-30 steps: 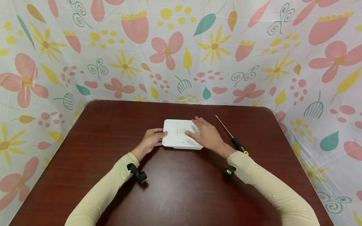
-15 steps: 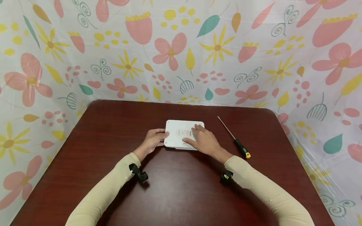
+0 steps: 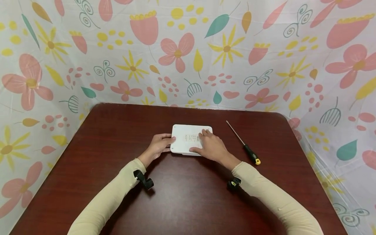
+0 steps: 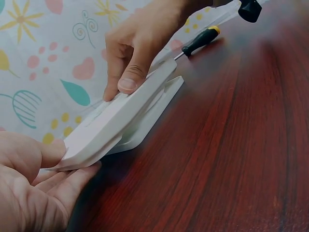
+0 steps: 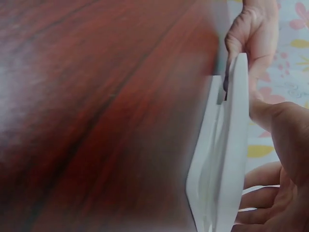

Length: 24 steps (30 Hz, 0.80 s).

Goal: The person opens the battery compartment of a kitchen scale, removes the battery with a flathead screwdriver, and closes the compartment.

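A white, flat, rounded rectangular device with a printed label and small corner holes lies label side up on the dark table. Its left edge is pinched by my left hand, thumb on the upper face and fingers beneath. My right hand rests on the upper face at the right side, thumb and fingertips against it and nothing gripped. Seen from the left wrist, the upper slab sits over a thinner lower plate, with a gap between them. Part of the label is hidden by the right hand.
Right of the device lies a screwdriver with a black and yellow handle, its shaft pointing to the table's far edge. A floral curtain hangs behind and along the sides of the brown table.
My right hand has come down flatter onto the device, its raised fingers lowering onto the face and the thumb sliding nearer the front edge. The left hand keeps its hold.
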Each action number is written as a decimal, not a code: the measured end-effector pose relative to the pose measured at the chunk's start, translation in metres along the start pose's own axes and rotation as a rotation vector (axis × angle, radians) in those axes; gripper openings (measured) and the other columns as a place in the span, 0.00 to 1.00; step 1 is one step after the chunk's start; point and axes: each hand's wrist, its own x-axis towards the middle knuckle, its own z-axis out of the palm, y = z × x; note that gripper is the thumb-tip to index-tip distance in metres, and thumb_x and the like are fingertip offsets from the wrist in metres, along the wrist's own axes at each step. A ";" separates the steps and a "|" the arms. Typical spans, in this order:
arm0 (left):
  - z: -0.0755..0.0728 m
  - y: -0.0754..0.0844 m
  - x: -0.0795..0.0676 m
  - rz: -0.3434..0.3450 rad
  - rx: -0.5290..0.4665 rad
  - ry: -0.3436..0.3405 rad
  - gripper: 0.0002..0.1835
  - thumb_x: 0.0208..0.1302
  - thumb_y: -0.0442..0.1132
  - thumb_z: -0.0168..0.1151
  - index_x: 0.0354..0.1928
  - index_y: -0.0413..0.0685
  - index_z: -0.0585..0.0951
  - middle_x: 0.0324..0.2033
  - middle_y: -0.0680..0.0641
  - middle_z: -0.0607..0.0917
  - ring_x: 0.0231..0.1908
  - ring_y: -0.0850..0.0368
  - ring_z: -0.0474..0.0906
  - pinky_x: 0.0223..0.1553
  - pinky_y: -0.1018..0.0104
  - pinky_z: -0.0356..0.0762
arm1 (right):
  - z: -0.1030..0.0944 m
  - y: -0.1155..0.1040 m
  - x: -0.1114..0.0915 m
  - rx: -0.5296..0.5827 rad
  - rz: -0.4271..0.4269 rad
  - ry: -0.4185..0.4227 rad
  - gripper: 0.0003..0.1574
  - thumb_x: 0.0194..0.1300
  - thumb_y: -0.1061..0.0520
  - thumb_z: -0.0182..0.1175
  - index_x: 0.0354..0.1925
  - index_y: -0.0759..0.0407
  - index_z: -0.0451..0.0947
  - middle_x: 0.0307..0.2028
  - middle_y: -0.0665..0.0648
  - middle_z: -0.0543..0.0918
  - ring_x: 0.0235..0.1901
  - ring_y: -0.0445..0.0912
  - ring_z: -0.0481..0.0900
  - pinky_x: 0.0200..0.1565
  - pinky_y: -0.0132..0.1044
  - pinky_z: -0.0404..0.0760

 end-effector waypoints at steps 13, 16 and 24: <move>0.000 -0.001 0.000 0.008 -0.009 -0.010 0.23 0.72 0.35 0.64 0.65 0.32 0.76 0.47 0.37 0.87 0.37 0.54 0.87 0.39 0.62 0.88 | -0.003 0.001 0.003 -0.079 -0.088 -0.004 0.50 0.63 0.26 0.64 0.52 0.73 0.80 0.49 0.69 0.81 0.41 0.58 0.82 0.37 0.50 0.87; 0.000 0.000 0.000 0.006 -0.008 -0.005 0.23 0.72 0.34 0.64 0.65 0.32 0.76 0.45 0.38 0.88 0.36 0.54 0.87 0.38 0.63 0.88 | -0.003 0.001 0.002 -0.119 -0.144 0.005 0.50 0.67 0.28 0.62 0.53 0.76 0.79 0.48 0.72 0.80 0.43 0.60 0.81 0.39 0.50 0.87; 0.000 0.002 0.001 0.003 -0.005 -0.005 0.22 0.72 0.34 0.64 0.64 0.32 0.76 0.46 0.37 0.87 0.37 0.53 0.87 0.39 0.60 0.88 | -0.003 0.000 0.000 -0.204 -0.219 0.000 0.51 0.73 0.33 0.58 0.59 0.82 0.74 0.57 0.80 0.77 0.57 0.69 0.78 0.56 0.55 0.83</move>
